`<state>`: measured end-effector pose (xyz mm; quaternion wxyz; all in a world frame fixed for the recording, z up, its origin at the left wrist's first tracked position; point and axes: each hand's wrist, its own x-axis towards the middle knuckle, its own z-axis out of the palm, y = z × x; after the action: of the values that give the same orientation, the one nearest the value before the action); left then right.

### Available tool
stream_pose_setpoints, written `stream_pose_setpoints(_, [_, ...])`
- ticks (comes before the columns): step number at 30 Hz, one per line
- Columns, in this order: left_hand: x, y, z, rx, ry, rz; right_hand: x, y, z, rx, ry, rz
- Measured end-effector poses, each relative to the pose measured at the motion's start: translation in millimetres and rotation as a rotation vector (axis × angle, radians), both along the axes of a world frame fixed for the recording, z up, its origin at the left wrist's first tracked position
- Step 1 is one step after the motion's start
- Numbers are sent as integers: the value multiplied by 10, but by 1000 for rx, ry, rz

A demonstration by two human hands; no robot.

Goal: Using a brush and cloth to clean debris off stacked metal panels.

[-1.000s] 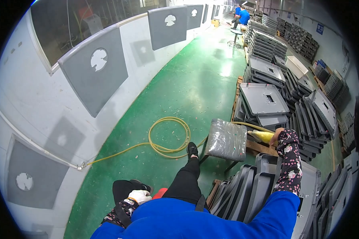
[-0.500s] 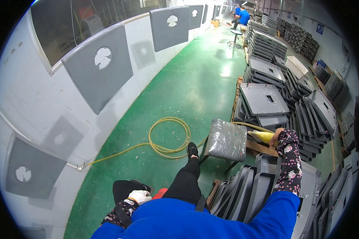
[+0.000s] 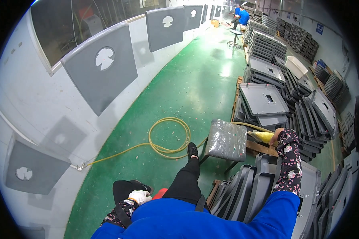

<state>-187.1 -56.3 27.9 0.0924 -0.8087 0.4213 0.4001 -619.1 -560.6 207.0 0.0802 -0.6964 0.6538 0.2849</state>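
Note:
My left hand point(image 3: 140, 196), in a white glove, rests closed on my lap beside my thigh. Its fingers are curled, and whatever may be inside is hidden. On the right, my bare right hand point(image 3: 275, 137) reaches past a grey stool and closes around the end of a yellow object point(image 3: 262, 136) whose kind I cannot make out. A yellow hose point(image 3: 249, 126) runs alongside that object to the hand. Below my right forearm, several grey tray-like panels point(image 3: 247, 191) stand on edge. The plastic-wrapped stool seat point(image 3: 226, 139) is just left of the yellow object.
Grey panels with ragged round cutouts point(image 3: 101, 67) hang along the white wall on the left. A coil of hose point(image 3: 169, 137) lies on the green floor point(image 3: 195, 95) ahead of my shoe. Stacked panels point(image 3: 264, 98) line the right side. Far ahead sit people in blue point(image 3: 242, 16).
The hanging panels by the left wall have shifted slightly: the farther ones leftward, the nearest one tilting a little. Both my hands stay where they were.

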Motion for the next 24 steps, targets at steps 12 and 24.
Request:
stream_pose_setpoints(12, [-1,-5,9,6,-10,-8,6,-13,-5,16,37,0])
stream_pose_setpoints(24, [-2,-33,37,0,5,-3,-46,-92,-73,17,9,-14])
